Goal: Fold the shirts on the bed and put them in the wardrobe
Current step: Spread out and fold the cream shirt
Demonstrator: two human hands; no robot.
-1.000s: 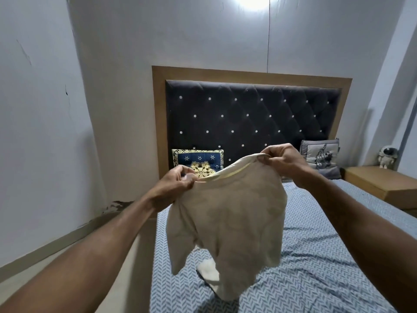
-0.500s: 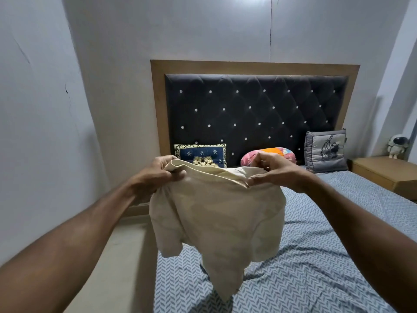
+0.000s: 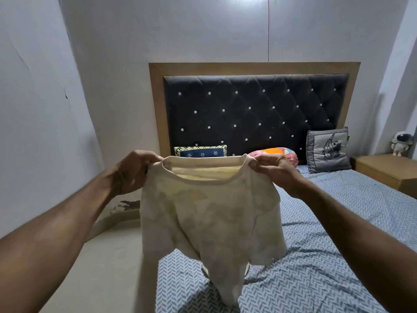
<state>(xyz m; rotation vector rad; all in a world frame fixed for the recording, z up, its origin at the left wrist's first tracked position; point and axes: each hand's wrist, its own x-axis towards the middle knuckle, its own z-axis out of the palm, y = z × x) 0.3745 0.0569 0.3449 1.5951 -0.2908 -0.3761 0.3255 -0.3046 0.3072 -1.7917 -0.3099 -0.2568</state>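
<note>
Cream T-shirt (image 3: 209, 213), held up by its shoulders: left hand (image 3: 133, 171), right hand (image 3: 274, 171), over bed (image 3: 338, 245); far: tufted headboard (image 3: 255, 109), cushions.

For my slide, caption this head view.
Both hands, left hand and right hand, hold a cream shirt above the bed.

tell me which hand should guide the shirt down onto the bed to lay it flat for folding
Probably the right hand. It pinches the cream shirt at the shoulder over the bed, while the left hand holds the other shoulder out past the mattress edge, above the floor.
</note>
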